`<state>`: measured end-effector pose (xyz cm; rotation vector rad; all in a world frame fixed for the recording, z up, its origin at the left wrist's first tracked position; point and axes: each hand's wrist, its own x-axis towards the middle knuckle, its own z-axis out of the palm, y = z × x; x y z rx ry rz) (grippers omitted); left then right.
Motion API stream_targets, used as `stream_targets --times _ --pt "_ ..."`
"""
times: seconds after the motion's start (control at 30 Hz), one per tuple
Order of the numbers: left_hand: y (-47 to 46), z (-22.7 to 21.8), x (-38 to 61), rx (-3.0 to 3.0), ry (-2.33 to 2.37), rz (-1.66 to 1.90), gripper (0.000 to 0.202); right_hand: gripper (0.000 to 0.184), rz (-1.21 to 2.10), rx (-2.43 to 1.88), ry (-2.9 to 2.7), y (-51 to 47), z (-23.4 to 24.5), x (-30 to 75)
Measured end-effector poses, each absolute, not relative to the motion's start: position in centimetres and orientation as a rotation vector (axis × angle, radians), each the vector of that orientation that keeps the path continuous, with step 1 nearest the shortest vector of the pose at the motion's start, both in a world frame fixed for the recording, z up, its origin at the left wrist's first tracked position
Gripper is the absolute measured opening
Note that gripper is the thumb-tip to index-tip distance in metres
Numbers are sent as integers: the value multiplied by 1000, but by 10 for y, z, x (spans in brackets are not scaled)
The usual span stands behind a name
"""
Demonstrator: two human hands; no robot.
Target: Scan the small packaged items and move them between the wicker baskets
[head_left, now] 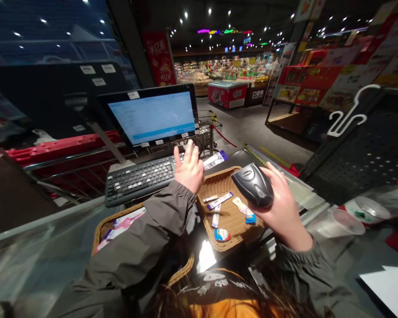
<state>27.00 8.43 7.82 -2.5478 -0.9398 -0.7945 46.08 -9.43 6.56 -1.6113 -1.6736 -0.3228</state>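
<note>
Your right hand (280, 201) has the dark scanner (254, 185); that grip is closed round it from the right, though the scanner's lower part is hidden behind your palm, so you cannot tell how far the fingers wrap beneath. The scanner's long axis runs obliquely: its broad head points away from you and leftward, toward the far edge of the desk (36, 249), while the other end comes back into your palm. It is held above the right side of the wicker basket (215, 176).

Your left hand (189, 170) is nearer the keyboard (144, 177), poised over its right end with fingers spread and nothing visibly held; whether the fingertips touch keys cannot be told. The keyboard's long axis slopes from the desk's left side toward its far edge, in front of the monitor (152, 115).

Between your two hands lies the basket, with the slim packets (220, 201) in its middle and a round blue-and-red packet (222, 235) by its near edge, closest to you.
</note>
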Motion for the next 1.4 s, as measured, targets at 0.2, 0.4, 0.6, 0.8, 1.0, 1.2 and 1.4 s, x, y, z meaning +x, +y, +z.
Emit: stream_targets --times 0.2,0.4,0.6,0.8,1.0,1.2,1.4 --pt "75 99 210 -2411 -1042 -776 19 47 -325 -1518 -1822 -79 87 406" --pt "67 105 155 -2308 -1171 -688 20 41 -263 -1453 -1966 -72 85 358" --pt "58 105 118 -2235 -1246 -545 22 48 -209 -1404 -2028 -71 85 328" --pt "50 107 97 -2234 -1307 -556 20 48 -190 -1356 -2077 -70 84 309" --pt "51 105 82 -2259 -1336 -568 25 49 -153 -1351 -2107 -73 82 300" --pt "51 98 72 -2253 -1372 -489 28 47 -109 -1349 -2129 -74 79 298" --pt "46 90 65 -2245 -1397 -381 27 50 -45 -1388 -2165 -76 75 299"
